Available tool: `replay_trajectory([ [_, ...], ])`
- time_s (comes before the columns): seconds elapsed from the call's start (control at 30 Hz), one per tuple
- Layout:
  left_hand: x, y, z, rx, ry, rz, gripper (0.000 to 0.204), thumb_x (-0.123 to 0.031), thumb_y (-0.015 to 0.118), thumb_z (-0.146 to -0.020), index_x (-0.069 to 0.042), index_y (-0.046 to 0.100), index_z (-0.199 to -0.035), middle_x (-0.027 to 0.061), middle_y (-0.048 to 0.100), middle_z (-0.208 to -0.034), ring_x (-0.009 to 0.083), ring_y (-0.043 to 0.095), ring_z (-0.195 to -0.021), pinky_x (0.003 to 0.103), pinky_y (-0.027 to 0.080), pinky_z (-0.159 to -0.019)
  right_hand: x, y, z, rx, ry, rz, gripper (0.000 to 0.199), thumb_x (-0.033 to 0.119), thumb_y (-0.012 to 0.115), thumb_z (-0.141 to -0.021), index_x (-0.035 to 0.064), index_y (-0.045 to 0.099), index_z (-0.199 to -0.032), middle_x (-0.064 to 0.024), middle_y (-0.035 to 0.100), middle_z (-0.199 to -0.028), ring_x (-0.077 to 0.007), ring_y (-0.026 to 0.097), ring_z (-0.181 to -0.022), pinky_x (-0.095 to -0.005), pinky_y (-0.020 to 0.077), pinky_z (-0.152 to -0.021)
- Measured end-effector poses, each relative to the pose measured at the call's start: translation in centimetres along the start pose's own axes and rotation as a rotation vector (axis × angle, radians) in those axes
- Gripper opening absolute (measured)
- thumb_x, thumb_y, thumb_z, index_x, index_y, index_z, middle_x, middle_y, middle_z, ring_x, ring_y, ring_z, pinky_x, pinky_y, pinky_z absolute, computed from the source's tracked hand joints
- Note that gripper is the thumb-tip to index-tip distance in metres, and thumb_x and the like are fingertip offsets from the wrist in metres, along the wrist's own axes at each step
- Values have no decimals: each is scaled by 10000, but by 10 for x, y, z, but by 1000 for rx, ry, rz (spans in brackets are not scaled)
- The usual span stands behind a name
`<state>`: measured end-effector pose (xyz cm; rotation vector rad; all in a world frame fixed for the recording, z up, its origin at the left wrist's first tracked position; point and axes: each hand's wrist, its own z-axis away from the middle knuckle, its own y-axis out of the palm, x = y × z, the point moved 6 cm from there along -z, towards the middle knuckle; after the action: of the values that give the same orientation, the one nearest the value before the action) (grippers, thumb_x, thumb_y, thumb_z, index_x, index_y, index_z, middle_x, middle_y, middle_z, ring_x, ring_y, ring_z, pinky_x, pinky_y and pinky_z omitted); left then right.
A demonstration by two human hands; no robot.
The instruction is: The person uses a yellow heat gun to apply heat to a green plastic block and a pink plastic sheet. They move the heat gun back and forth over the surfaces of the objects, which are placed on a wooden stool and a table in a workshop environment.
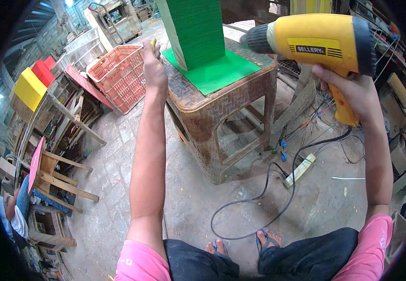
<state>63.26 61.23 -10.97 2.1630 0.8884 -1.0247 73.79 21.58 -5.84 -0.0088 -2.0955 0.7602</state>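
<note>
1. the right hand (360, 96) is wrapped round the grip of a yellow heat gun (317, 35); its dark nozzle points left, with a narrow gap showing before the green block's right edge.
2. the left hand (155, 72) has its fingers curled, pinching a small yellow-green item (153, 43), mostly hidden, just left of the block.
3. the tall green block (198, 35) stands upright on a flat green sheet (212, 79), its top cut off by the frame.
4. the sheet lies on a woven-pattern stool (200, 108), one corner near the front rim; a bare strip runs along the front left.
5. below, a black cable (324, 140) loops over the floor between stool and feet, joined to a pale power strip (301, 169).
6. farther left, floor separates the stool from a pink-topped wooden stool (35, 164); a slatted salmon crate (121, 77) stands behind the left hand.
</note>
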Motion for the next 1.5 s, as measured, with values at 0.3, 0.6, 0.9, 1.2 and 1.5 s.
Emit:
replay_trajectory([
  [0.3,-17,4,7,45,-1,53,808,-629,250,-942,2,255,-1446,208,280,-1482,307,227,-1386,385,126,-1130,18,7,17,119,-10,-97,322,186,791,-759,9,657,-992,-68,674,-818,-118,612,-649,-241,501,-569],
  [0.6,-13,5,9,44,-29,31,796,-632,242,-942,-23,263,-1452,213,266,-1493,308,214,-1390,398,135,-1128,22,13,19,139,-50,-117,339,248,794,-755,25,676,-982,-43,669,-777,-100,614,-650,-240,503,-583],
  [0.9,-24,5,16,76,-37,94,807,-608,236,-956,30,206,-1450,248,216,-1502,308,171,-1421,386,132,-1142,26,20,30,207,31,-94,330,258,802,-750,38,689,-968,-22,667,-765,-81,598,-633,-228,499,-594],
  [1.2,-17,8,14,62,-59,134,790,-611,270,-951,8,257,-1441,204,323,-1470,289,255,-1397,382,173,-1137,41,16,15,44,-184,-355,316,219,785,-771,14,679,-986,-30,687,-846,-80,611,-694,-215,494,-614],
  [1.5,-15,10,11,64,-32,96,764,-599,262,-960,-10,261,-1447,191,337,-1469,292,275,-1386,366,185,-1129,54,2,0,-166,-385,-397,314,182,681,-874,4,599,-1119,-104,664,-951,-128,615,-746,-233,482,-628],
])
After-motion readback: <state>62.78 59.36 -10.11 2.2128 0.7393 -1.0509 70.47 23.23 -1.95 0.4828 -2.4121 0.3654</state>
